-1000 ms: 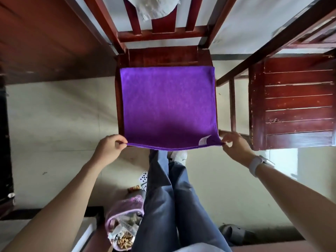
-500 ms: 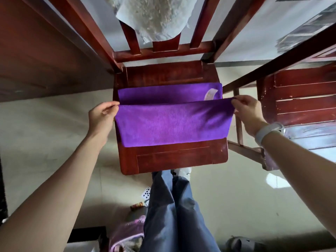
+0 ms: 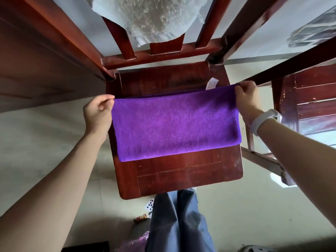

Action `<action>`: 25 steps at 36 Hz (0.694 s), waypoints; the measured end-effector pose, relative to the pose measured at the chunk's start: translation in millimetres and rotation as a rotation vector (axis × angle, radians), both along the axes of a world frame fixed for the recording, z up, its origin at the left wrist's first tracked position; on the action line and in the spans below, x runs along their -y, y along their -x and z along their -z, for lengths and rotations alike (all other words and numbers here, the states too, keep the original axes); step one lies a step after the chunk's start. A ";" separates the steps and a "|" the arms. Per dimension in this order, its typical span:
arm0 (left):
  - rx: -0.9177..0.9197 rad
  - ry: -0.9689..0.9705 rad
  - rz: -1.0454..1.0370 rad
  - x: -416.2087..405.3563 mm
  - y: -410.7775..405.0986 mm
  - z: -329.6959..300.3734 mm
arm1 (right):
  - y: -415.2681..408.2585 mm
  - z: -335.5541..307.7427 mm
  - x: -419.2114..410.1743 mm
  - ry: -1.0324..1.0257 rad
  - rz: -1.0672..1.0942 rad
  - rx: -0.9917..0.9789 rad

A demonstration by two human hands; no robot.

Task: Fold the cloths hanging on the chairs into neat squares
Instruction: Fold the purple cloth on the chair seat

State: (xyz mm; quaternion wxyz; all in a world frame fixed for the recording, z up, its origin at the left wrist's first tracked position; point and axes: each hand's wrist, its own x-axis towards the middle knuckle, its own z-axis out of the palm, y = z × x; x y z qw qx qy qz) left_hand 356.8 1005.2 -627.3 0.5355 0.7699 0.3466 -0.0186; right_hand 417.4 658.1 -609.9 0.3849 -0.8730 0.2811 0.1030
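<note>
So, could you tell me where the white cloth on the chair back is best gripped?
Take the white cloth at its hanging lower edge, reaching from the seat side over the purple cloth. That edge drapes free below the chair back, so it probably lifts off easily.

A lived-in home room: dark red wooden chairs (image 3: 181, 171) on a pale tiled floor (image 3: 45, 139), playing cards (image 3: 150, 206) scattered below the fingers.

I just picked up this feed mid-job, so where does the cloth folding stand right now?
Done: the purple cloth lies on the chair seat folded once, its doubled fold nearest the person. In hand: the left hand and right hand each pinch a far corner of it; it is a wide rectangle, not yet a square. Left: at least one more fold, and the white fluffy cloth hanging on the chair back is unfolded.
</note>
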 end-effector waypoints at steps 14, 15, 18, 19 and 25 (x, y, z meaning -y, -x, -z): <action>0.010 0.008 0.034 -3.3 9.6 -18.1 | 25.6 -17.1 2.6 -0.009 -0.114 0.161; -0.012 0.012 0.028 -3.2 8.8 -13.9 | 23.4 -14.2 3.6 -0.002 -0.119 0.139; -0.035 -0.008 0.051 -1.9 1.9 -3.8 | 12.6 -4.3 3.6 0.012 -0.114 0.101; -0.039 -0.029 0.070 -1.3 -0.6 -1.1 | 8.8 -1.2 2.5 0.025 -0.102 0.087; -0.125 -0.090 0.052 -0.5 -12.3 7.5 | -4.5 11.3 -4.8 0.053 -0.015 0.012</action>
